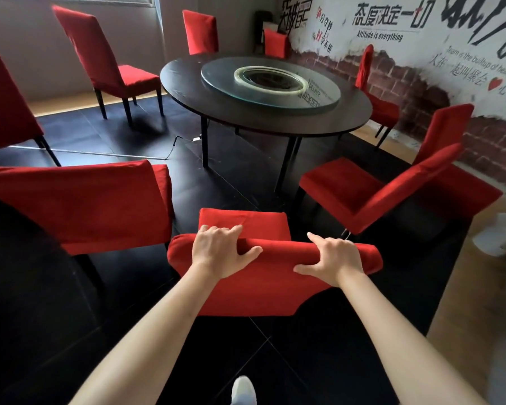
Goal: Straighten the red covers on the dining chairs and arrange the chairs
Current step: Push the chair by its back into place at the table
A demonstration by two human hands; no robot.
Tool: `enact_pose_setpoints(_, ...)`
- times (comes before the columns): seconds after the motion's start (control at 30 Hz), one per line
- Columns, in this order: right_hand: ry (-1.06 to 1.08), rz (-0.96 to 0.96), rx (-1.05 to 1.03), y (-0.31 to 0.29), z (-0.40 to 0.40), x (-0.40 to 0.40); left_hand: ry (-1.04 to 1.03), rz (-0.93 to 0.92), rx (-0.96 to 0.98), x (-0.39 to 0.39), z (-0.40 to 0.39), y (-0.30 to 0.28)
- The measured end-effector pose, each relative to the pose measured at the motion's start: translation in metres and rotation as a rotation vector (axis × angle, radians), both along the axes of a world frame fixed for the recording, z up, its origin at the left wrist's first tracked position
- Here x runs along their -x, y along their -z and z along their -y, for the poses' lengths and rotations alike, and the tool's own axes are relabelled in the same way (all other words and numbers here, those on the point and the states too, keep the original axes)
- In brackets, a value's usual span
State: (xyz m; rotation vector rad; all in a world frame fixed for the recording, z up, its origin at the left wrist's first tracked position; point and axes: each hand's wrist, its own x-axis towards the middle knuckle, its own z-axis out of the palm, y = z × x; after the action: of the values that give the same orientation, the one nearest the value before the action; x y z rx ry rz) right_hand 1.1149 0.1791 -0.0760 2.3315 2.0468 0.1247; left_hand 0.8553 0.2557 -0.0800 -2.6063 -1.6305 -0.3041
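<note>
Both hands clamped on chair-back top edge: left hand (219, 252) and right hand (332, 258), fingers curled over red cover (254, 287). Chair near, facing round table (187, 80). Pull fabric down evenly both sides, then push in square.

Left chair (6, 106) cut by frame edge; white object (500, 235) blurred.

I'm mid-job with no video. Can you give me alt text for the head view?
Both hands grip the top edge of the nearest red-covered chair, left hand and right hand curled over its backrest, seat facing a round dark table with a glass turntable. More red-covered chairs stand scattered around the table at loose angles, on a dark floor.
</note>
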Motion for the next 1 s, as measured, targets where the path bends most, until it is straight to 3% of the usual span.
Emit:
enact_pose_setpoints(0.37, 0.001, 0.104, -0.005, 0.005, 0.019, 0.021, -0.005, 0.007, -0.002, 0.015, 0.019, 0.009)
enact_pose_setpoints(1.0, 0.025, 0.059, -0.106, 0.011, 0.012, 0.033, 0.075, 0.001, -0.081, 0.023, -0.012, 0.010)
